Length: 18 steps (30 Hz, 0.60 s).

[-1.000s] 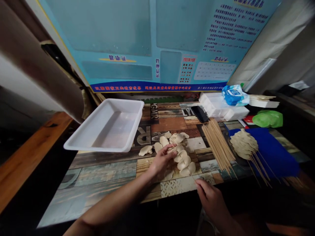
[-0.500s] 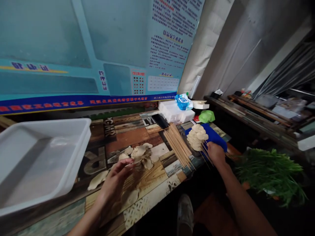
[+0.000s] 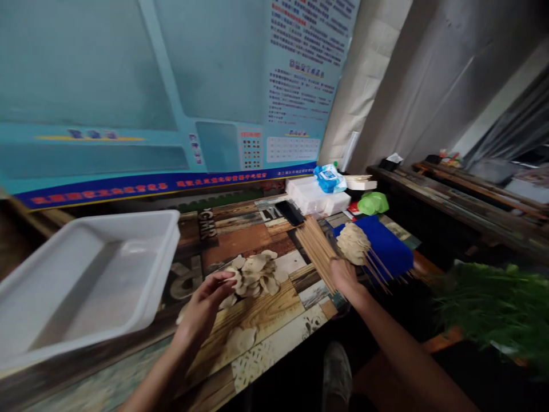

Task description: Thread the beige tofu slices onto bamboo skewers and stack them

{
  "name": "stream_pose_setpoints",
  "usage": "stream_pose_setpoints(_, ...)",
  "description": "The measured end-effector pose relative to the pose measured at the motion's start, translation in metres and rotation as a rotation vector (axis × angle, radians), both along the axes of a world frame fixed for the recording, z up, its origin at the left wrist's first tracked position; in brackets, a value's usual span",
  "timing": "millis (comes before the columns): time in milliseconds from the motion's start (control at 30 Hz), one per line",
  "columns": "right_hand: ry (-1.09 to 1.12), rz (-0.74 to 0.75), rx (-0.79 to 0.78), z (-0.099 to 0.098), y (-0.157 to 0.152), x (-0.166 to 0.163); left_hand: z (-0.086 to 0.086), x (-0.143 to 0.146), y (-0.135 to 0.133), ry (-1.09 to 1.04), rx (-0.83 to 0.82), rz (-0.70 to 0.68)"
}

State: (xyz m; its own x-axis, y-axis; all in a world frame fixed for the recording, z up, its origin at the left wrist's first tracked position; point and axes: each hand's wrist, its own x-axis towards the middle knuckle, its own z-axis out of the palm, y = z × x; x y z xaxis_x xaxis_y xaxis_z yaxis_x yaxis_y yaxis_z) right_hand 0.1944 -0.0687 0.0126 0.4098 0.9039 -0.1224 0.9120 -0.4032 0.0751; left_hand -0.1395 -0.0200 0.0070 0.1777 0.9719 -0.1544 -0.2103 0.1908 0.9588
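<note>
My left hand (image 3: 212,292) is at the near left side of a loose pile of pale, thin, potato-like slices (image 3: 257,273), its thumb and fingers pinched on one slice (image 3: 235,277). My right hand (image 3: 344,276) is closed at the right edge of a bundle of bamboo skewers (image 3: 315,243); its fingertips are partly hidden among the sticks. Right of it, skewers threaded with pale slices (image 3: 354,243) lie on a blue tray or sheet (image 3: 392,246), their bare ends towards me. One more slice (image 3: 241,340) lies near the table's front edge.
A large white plastic tub (image 3: 167,252) stands at the left. Behind the skewers are a black phone (image 3: 289,213), white packages (image 3: 315,195), a blue wipes pack (image 3: 329,178) and a green bag (image 3: 373,202). Leafy greens (image 3: 493,309) sit low at right, beyond the table (image 3: 274,343).
My right hand has let go of the threaded skewers and moved left to the bare bamboo skewers. My left hand has closed on a slice at the pile. The view has shifted slightly left.
</note>
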Motion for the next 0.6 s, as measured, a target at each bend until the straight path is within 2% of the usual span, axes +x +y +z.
stream_pose_setpoints(67,-0.008,-0.002,-0.037,-0.004,0.005,-0.001,0.000,-0.006,0.004,0.067,0.063,0.004)
stream_pose_setpoints(167,-0.029,0.025,-0.040,-0.003,0.010,0.000,-0.006,-0.016,0.014,0.296,0.228,-0.076)
stream_pose_setpoints(267,-0.054,0.070,0.010,0.004,0.009,-0.003,-0.015,-0.022,0.026,0.602,0.440,-0.164)
stream_pose_setpoints(367,-0.064,0.129,0.093,0.013,0.001,-0.012,-0.022,-0.023,0.040,0.847,0.656,-0.165)
stream_pose_setpoints(467,-0.035,0.220,0.171,0.017,-0.014,-0.025,-0.029,-0.020,0.056,0.976,0.808,-0.199)
stream_pose_setpoints(600,0.033,0.352,0.260,0.010,-0.035,-0.046,-0.039,-0.016,0.069,1.070,0.865,-0.262)
